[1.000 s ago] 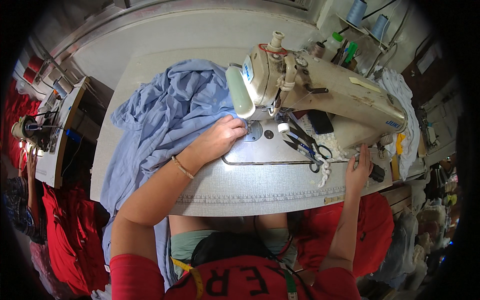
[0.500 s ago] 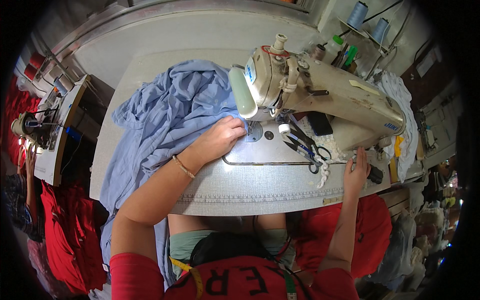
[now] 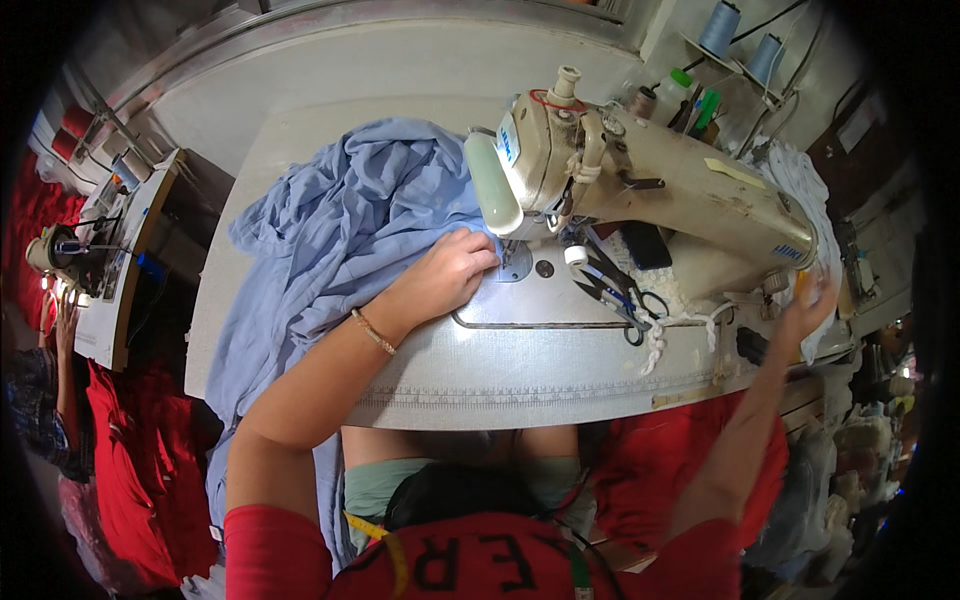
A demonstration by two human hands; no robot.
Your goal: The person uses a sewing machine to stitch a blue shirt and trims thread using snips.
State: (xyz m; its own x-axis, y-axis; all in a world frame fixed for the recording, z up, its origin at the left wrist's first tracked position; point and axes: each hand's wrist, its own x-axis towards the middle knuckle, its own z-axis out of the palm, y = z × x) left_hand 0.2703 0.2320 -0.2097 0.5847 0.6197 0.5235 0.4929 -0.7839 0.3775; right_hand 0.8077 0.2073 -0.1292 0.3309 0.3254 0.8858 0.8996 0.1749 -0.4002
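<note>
My left hand point(image 3: 452, 276) is closed on the edge of a light blue cloth garment point(image 3: 370, 190), right beside the needle plate point(image 3: 515, 264) of a beige sewing machine point(image 3: 690, 190). The garment lies bunched left of the machine head and drapes over the table's front edge. Far to the right, my right hand point(image 3: 812, 302) is close to the machine's handwheel end. Motion smears its fingers, so their grip is unclear, and I cannot tell if it touches the wheel.
Scissors point(image 3: 622, 300), a white spool point(image 3: 576, 256) and a black phone-like object point(image 3: 645, 245) lie under the machine arm. Blue thread cones point(image 3: 720, 28) stand at the back right. White cloth point(image 3: 800, 180) hangs behind the machine. At far left, another person's hand point(image 3: 66, 318) works at another machine.
My right hand has lifted off the table's right front part and moved right and away from me, toward the handwheel end. My left hand and the garment stay in place.
</note>
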